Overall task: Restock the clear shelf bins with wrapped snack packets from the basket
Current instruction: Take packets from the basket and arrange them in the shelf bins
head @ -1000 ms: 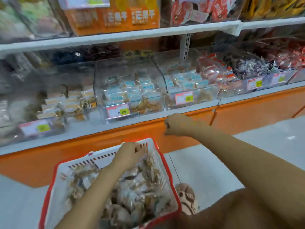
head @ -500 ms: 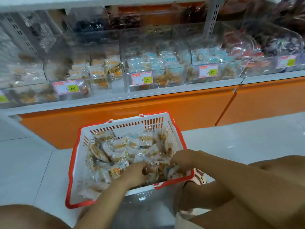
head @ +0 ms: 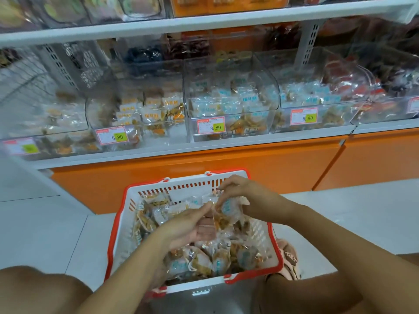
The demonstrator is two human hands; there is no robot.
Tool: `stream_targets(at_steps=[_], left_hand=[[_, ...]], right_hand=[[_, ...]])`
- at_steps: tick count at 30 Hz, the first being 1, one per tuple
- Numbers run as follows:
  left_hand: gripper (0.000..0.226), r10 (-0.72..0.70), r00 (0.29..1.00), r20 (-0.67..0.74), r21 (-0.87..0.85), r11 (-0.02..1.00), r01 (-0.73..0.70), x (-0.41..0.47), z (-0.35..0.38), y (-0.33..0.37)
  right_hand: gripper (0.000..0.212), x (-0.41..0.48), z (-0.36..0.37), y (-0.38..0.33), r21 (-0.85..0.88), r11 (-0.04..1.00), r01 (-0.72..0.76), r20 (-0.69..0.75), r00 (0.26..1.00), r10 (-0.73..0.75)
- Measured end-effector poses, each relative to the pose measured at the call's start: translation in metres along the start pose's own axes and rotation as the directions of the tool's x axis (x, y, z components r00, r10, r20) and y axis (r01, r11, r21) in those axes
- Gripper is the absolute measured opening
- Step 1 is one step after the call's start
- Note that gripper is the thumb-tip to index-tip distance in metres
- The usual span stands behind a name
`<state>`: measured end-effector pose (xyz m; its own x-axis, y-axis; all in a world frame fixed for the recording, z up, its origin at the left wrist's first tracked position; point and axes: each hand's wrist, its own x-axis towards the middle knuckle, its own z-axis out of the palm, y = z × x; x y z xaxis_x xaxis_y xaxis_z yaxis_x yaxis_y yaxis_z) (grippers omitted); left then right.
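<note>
A white basket with a red rim (head: 127, 211) sits on the floor in front of me, full of wrapped snack packets (head: 204, 261). Above it my left hand (head: 190, 225) lies palm up with clear-wrapped packets (head: 226, 211) resting against its fingers. My right hand (head: 240, 191) pinches the top of those packets with curled fingers. On the low shelf stand the clear bins: a middle bin (head: 229, 85) holding blue-labelled packets, a left bin (head: 136, 114) holding orange-labelled ones, and a right bin (head: 317, 87).
The bins stand on a white shelf ledge (head: 204, 143) over an orange base panel (head: 249, 168). Price tags reading 8.80 hang on the bin fronts. A higher shelf (head: 204, 21) carries more goods. My knees and a sandalled foot (head: 289, 257) flank the basket on the white tiled floor.
Both hands have risen out of the basket holding packets between them. The view has tilted up, so the shelf bins show more fully.
</note>
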<state>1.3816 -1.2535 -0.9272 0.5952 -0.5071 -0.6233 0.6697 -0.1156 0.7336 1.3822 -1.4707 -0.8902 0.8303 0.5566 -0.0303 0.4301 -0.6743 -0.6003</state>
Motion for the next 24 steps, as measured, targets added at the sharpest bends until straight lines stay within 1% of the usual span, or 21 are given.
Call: stream_targets(at_steps=[2,4,6,7,9,11,13,14,17,19,20,21,23,24], left_hand=[[0.044,0.102,0.993,0.053,-0.101,0.99,-0.097,-0.013,-0.005,0.021],[0.035,0.189,0.982,0.022,-0.127,0.974,-0.185,-0.024,-0.01,0.041],[0.032,0.261,0.965,-0.033,-0.126,0.956,-0.263,-0.034,-0.014,0.062],[0.03,0.291,0.955,-0.053,-0.121,0.948,-0.296,-0.039,-0.016,0.073],[0.029,0.339,0.939,-0.062,-0.131,0.93,-0.344,-0.046,-0.021,0.091],[0.036,0.385,0.921,-0.069,-0.164,0.906,-0.391,-0.051,-0.028,0.103],[0.042,0.412,0.907,-0.086,-0.205,0.884,-0.42,-0.053,-0.034,0.112],[0.041,0.422,0.902,-0.094,-0.219,0.875,-0.432,-0.054,-0.038,0.115],[0.031,0.464,0.876,-0.127,-0.201,0.853,-0.481,-0.055,-0.05,0.122],[0.04,0.507,0.849,-0.151,-0.145,0.838,-0.526,-0.055,-0.06,0.128],[0.046,0.527,0.833,-0.171,-0.114,0.829,-0.548,-0.055,-0.066,0.131],[0.05,0.543,0.816,-0.195,-0.095,0.818,-0.567,-0.056,-0.072,0.135],[0.051,0.574,0.785,-0.231,-0.08,0.793,-0.604,-0.057,-0.085,0.14],[0.05,0.586,0.774,-0.24,-0.073,0.785,-0.616,-0.057,-0.091,0.142]], right_hand=[[0.066,0.007,-0.007,-0.014,0.105,0.994,0.04,-0.143,0.989,-0.025],[0.074,0.014,-0.013,-0.026,0.22,0.974,0.055,-0.292,0.956,0.012],[0.079,0.022,-0.021,-0.04,0.424,0.901,0.086,-0.377,0.922,0.09],[0.078,0.026,-0.024,-0.046,0.519,0.849,0.103,-0.383,0.915,0.123],[0.076,0.038,-0.03,-0.059,0.604,0.791,0.099,-0.371,0.913,0.169],[0.078,0.053,-0.034,-0.069,0.681,0.727,0.089,-0.344,0.915,0.21],[0.084,0.067,-0.04,-0.076,0.774,0.627,0.091,-0.295,0.928,0.229],[0.086,0.073,-0.044,-0.079,0.795,0.6,0.093,-0.276,0.936,0.22],[0.089,0.089,-0.054,-0.085,0.816,0.57,0.093,-0.231,0.957,0.174],[0.09,0.1,-0.058,-0.089,0.838,0.539,0.091,-0.202,0.968,0.15],[0.088,0.107,-0.059,-0.089,0.843,0.532,0.078,-0.189,0.969,0.158],[0.084,0.115,-0.061,-0.089,0.834,0.549,0.055,-0.185,0.966,0.183],[0.073,0.13,-0.063,-0.088,0.772,0.636,0.011,-0.208,0.949,0.236],[0.068,0.137,-0.063,-0.088,0.731,0.682,-0.003,-0.221,0.945,0.241]])
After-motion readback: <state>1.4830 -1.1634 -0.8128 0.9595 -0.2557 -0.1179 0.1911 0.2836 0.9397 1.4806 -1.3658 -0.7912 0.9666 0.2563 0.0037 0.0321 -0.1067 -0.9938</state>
